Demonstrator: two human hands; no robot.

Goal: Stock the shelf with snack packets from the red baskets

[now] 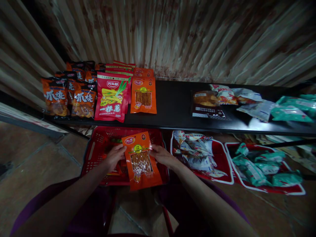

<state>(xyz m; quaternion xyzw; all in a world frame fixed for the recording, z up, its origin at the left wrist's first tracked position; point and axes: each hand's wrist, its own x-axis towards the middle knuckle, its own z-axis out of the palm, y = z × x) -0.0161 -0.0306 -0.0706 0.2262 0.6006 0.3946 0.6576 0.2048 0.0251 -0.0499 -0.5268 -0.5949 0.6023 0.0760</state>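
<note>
An orange snack packet point(142, 161) with a clear window showing brown sticks is held up between my two hands. My left hand point(116, 156) grips its left edge, and my right hand point(160, 154) pinches its right edge. Below and behind it is a red plastic basket point(92, 156) with more orange packets inside, partly hidden by my hands. On the black shelf above, a similar orange packet point(143, 96) stands in front of others, beside a stack of red snack bags point(111, 97).
Black-and-orange snack bags point(82, 100) stand at the shelf's left end. A brown packet point(207, 103), white bags point(255, 107) and teal bags point(291, 110) lie farther right on the black shelf point(172, 108). Two red baskets point(230, 174) below hold white and teal bags. A pleated curtain point(158, 39) hangs behind.
</note>
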